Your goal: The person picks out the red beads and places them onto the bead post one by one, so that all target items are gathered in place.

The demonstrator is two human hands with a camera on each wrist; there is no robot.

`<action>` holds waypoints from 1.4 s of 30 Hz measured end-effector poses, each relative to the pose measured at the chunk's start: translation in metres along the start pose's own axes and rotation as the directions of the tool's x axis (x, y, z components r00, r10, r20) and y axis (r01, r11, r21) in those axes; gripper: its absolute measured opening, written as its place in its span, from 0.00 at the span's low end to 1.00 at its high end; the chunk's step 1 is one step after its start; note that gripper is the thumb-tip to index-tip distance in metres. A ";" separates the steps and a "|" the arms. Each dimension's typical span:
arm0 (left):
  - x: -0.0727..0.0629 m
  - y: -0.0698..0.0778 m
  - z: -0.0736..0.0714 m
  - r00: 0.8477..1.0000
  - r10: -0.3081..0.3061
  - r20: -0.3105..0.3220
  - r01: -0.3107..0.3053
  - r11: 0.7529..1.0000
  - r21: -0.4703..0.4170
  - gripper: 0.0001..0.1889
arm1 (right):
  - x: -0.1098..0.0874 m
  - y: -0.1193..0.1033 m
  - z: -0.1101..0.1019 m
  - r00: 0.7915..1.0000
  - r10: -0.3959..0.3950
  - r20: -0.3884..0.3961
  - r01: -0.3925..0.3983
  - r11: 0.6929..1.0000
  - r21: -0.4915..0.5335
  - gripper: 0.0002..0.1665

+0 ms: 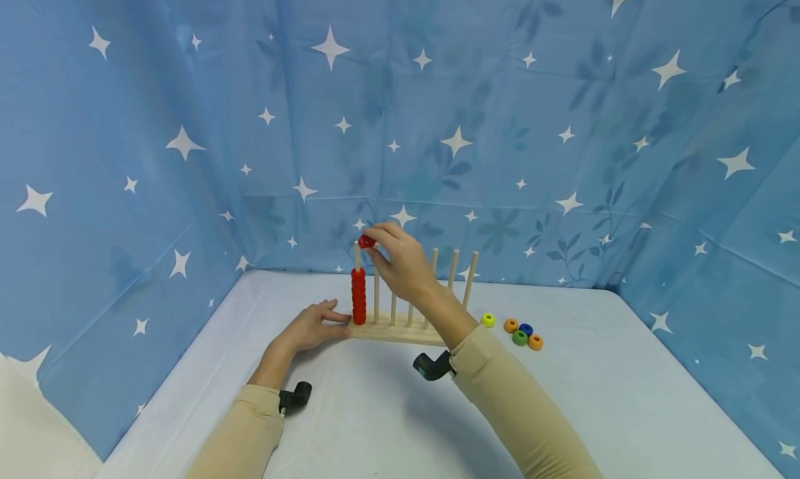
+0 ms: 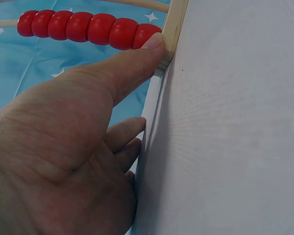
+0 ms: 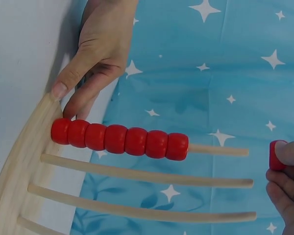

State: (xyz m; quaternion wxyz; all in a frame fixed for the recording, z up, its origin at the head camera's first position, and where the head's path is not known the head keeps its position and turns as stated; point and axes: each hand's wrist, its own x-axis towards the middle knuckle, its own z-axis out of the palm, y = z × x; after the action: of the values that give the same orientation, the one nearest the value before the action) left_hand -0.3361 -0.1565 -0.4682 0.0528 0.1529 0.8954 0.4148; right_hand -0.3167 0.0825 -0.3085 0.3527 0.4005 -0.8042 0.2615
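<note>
A red bead is pinched between the thumb and fingers of my right hand. It is held close to the top of the leftmost peg, just off its tip in the right wrist view. Lower on that peg sits a stack of several red beads, reaching down to the wooden base. My left hand grips the left end of this base, thumb at the front corner and a finger behind. Bare pegs stand in a row beside the stack; my right arm covers parts of some.
Right of the base, loose beads lie on the white table: a yellow-green bead, a blue bead, a green bead and two orange ones, including the nearer orange bead. A blue star-patterned curtain hangs behind.
</note>
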 end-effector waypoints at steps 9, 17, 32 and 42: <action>0.001 -0.002 0.000 1.000 -0.011 0.002 0.011 1.000 -0.006 0.21 | 0.003 -0.002 0.004 0.999 0.039 0.032 -0.039 0.999 -0.002 0.16; 0.001 -0.001 0.000 1.000 -0.006 -0.001 0.006 1.000 -0.005 0.21 | 0.009 -0.004 0.009 0.997 0.056 0.062 -0.054 0.998 -0.028 0.16; -0.001 0.000 0.000 1.000 -0.011 0.005 0.011 1.000 -0.025 0.21 | 0.010 -0.004 0.016 0.989 0.091 0.117 -0.083 0.994 -0.067 0.18; 0.000 -0.001 0.000 1.000 -0.002 0.010 0.002 0.999 -0.039 0.21 | 0.014 -0.001 0.020 0.994 0.055 0.090 -0.049 0.997 -0.063 0.17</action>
State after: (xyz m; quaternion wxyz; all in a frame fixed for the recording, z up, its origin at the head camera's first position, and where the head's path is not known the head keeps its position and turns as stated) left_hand -0.3359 -0.1569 -0.4691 0.0607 0.1531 0.8871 0.4312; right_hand -0.3287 0.0612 -0.3098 0.3206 0.3801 -0.8372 0.2276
